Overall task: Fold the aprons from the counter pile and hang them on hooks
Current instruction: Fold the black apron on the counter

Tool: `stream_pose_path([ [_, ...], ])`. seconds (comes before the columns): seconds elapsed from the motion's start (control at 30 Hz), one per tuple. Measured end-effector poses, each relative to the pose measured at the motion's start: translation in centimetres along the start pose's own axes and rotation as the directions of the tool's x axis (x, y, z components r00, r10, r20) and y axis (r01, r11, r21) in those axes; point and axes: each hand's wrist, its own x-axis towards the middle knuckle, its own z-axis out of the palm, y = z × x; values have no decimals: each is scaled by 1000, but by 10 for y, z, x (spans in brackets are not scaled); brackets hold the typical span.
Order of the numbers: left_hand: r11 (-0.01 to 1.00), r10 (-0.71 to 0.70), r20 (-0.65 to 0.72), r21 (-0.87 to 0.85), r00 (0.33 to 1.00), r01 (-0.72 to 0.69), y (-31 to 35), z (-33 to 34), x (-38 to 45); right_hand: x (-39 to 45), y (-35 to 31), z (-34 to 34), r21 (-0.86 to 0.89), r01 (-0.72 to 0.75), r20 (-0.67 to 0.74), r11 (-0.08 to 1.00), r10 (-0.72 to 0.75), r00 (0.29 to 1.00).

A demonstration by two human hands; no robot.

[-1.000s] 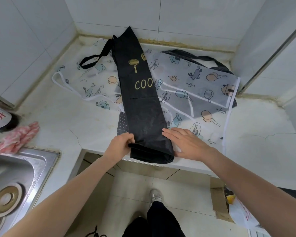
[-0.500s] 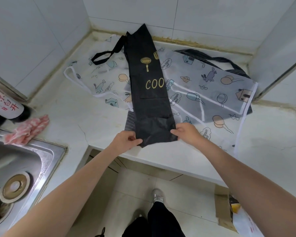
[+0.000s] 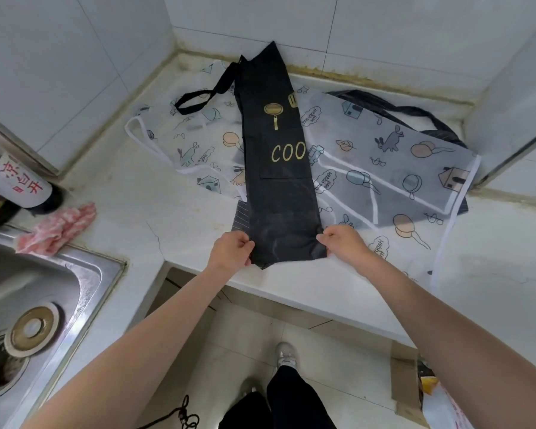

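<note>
A black apron [image 3: 276, 168] with a gold pan print and the letters "COO" lies folded into a long narrow strip on the white counter [image 3: 155, 212], its black neck strap looping out at the far left. My left hand [image 3: 232, 249] pinches its near left corner and my right hand [image 3: 341, 243] pinches its near right corner, close to the counter's front edge. Beneath it spreads a translucent white apron [image 3: 384, 162] with cartoon prints. A striped dark apron [image 3: 240, 216] peeks out under the black one, and more dark fabric shows at the far right.
A steel sink [image 3: 28, 305] sits at the left with a pink cloth [image 3: 56, 227] on its rim and a dark bottle [image 3: 16, 184] behind. Tiled walls close the corner behind the counter. Below are floor tiles, my legs and shoe, a cardboard box [image 3: 406, 385] and a cord.
My right hand went from lying flat beside the apron's near end to pinching its right corner. The rolled near end has been drawn flat, and both hands now hold the near corners.
</note>
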Motion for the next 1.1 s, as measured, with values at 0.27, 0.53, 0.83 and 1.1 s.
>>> stream_pose_path([
  [0.27, 926, 234, -220, 346, 947, -148, 6, -5, 3, 3, -6, 8, -55, -3, -96, 998, -2, 995],
  [0.53, 357, 451, 359, 767, 817, -534, 15, 34, 14, 3, -5, 10, -85, -22, -121, 996, 11, 993],
  [0.83, 267, 349, 404, 822, 845, -503, 4, 17, 23, 6, -4, 26, -263, -42, -246, 964, -25, 969],
  [1.1, 302, 369, 405, 799, 837, -520, -17, 7, 29, -14, -9, 25, -608, 137, -236, 782, -343, 909],
])
